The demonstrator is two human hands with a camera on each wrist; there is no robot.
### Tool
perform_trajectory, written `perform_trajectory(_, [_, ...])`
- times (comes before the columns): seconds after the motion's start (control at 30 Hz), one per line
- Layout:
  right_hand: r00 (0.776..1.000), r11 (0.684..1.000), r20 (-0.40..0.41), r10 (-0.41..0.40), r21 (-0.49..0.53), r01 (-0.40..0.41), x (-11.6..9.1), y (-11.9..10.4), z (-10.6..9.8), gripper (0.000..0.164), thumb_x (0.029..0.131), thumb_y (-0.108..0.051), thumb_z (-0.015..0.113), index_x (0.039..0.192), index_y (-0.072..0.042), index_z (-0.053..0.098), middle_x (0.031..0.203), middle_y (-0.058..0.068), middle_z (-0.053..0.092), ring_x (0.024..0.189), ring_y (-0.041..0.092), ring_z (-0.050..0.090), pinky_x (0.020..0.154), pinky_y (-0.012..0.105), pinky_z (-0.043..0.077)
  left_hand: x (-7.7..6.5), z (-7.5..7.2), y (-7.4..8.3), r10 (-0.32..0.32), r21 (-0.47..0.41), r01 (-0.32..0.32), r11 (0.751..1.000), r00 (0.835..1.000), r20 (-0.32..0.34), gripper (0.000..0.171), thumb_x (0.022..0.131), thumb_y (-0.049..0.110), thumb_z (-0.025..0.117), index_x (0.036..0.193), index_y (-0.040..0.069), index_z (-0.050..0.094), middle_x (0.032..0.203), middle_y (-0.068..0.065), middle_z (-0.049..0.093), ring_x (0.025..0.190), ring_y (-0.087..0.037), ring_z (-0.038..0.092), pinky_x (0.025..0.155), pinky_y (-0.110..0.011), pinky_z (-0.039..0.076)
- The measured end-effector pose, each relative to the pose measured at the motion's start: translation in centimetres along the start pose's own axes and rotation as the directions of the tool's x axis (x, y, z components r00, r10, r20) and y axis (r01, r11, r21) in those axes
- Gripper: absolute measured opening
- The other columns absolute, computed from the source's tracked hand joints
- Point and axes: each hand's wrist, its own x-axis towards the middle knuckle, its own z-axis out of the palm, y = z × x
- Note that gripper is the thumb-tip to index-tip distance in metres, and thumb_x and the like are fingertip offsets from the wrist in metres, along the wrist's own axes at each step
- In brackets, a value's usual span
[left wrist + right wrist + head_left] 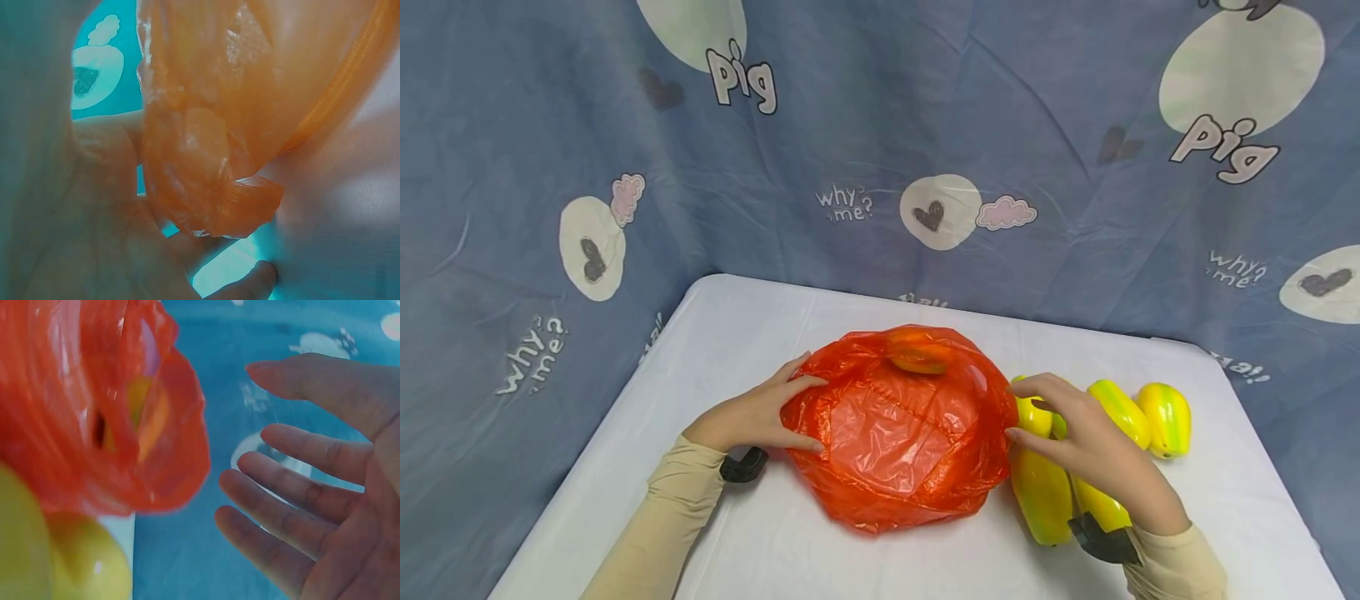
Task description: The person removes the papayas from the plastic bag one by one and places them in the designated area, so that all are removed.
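An orange plastic bag (895, 433) lies in the middle of the white table (737, 325), with a yellow-orange fruit (917, 354) showing through its far side. My left hand (790, 414) holds the bag's left edge between thumb and fingers; the left wrist view shows the bag (206, 156) bunched against that hand (81, 237). My right hand (1037, 408) hovers at the bag's right edge, fingertips on the plastic, above several yellow fruits (1045, 496). Its fingers (294, 487) are spread and hold nothing, with the bag (81, 406) and a yellow fruit (62, 562) beside them.
More yellow-green fruits (1165, 417) lie to the right of my right hand, near the table's right edge. A blue printed cloth backdrop (925, 125) hangs behind and around the table. Dark wrist straps (743, 465) sit at both cuffs.
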Motion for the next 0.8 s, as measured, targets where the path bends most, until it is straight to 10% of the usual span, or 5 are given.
perform_trajectory(0.8, [0.969, 0.989, 0.245, -0.039, -0.125, 0.072, 6.9, -3.1, 3.5, 0.055, 0.092, -0.03, 0.079, 0.141, -0.012, 0.06, 0.141, 0.007, 0.063, 0.131, 0.029, 0.06, 0.108, 0.05, 0.053, 0.0, -0.1, 0.0, 0.012, -0.004, -0.012, 1.0, 1.0, -0.003, 0.094, 0.073, 0.06, 0.087, 0.15, 0.021, 0.05, 0.174, -0.013, 0.011, 0.151, -0.046, 0.034, 0.111, -0.068, 0.044])
